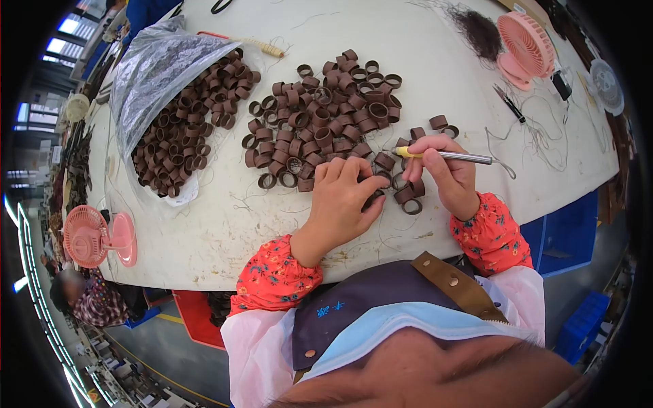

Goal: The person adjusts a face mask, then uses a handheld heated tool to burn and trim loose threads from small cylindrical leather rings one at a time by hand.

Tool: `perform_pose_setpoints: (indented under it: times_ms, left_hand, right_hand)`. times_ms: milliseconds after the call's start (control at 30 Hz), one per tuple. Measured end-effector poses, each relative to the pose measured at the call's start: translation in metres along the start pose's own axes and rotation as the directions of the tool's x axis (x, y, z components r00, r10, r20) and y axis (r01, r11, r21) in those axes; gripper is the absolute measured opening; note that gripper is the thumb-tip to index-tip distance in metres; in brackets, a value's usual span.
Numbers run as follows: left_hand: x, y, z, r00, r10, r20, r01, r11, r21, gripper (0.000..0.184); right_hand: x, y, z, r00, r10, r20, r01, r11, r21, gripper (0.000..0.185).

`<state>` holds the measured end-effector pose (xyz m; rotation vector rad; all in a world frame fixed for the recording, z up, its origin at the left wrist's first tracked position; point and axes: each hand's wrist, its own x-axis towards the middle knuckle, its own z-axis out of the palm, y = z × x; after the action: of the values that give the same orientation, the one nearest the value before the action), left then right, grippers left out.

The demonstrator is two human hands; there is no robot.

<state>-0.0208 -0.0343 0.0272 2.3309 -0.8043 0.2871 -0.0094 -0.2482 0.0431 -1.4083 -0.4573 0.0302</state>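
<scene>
A heap of short brown rings (323, 119), like slices of tube, lies in the middle of the white table. My left hand (340, 204) is at the near edge of the heap, its fingers curled and thumb and forefinger closed around a brown ring (372, 197), mostly hidden by them. In my right hand (449, 173) is a slim pen-like tool (466, 158) with a silver handle and a yellow front part. Its tip points left, close to a ring (384, 160) beside my left fingers. A thin cord-like piece trails from its back end.
A clear plastic bag (160, 75) spills many more brown rings at the left. Pink fans (527, 44) (86, 234) stand at the far right and near left. Black-handled tweezers (510, 103), loose threads and a dark fibre tangle (479, 32) lie on the right. Another person (95, 299) sits beyond the left edge.
</scene>
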Motion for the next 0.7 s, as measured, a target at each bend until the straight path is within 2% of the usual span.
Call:
perform_pose_setpoints:
  times_ms: [167,233,267,367,400,533,633,700]
  left_hand:
    - [-0.004,-0.007,0.008,0.999,-0.041,0.004,0.041,0.999,0.025,0.02]
    - [-0.002,-0.01,0.007,0.997,-0.068,-0.041,0.065,0.995,-0.082,0.021]
    - [-0.002,-0.011,0.007,0.995,-0.083,-0.062,0.074,0.988,-0.135,0.022]
    - [-0.005,-0.016,0.01,0.989,-0.138,-0.053,0.102,0.895,-0.433,0.025]
    - [-0.006,-0.017,0.011,0.986,-0.159,-0.047,0.11,0.841,-0.529,0.025]
    - [-0.008,-0.02,0.01,0.972,-0.221,0.076,0.215,0.717,-0.663,0.025]
    - [-0.007,-0.015,0.008,0.899,-0.364,0.243,0.379,0.37,-0.848,0.025]
    - [-0.008,-0.02,0.007,0.907,-0.386,0.168,0.364,0.517,-0.775,0.025]
  right_hand:
    - [-0.002,0.006,-0.004,0.999,0.025,0.024,-0.024,0.999,-0.023,0.02]
    - [0.002,0.001,-0.001,0.995,-0.026,0.094,0.045,0.977,-0.209,0.019]
    - [0.005,0.0,0.0,0.99,-0.046,0.132,0.083,0.951,-0.297,0.02]
    - [0.012,0.004,0.005,0.906,-0.266,0.328,0.407,0.757,-0.511,0.03]
    - [0.012,0.005,0.006,0.903,-0.269,0.335,0.414,0.753,-0.511,0.031]
    - [0.011,0.006,0.005,0.893,-0.272,0.359,0.431,0.749,-0.504,0.03]
    - [0.009,0.004,0.003,0.925,-0.22,0.31,0.349,0.814,-0.465,0.028]
    - [0.008,0.003,0.002,0.948,-0.197,0.251,0.293,0.848,-0.443,0.026]
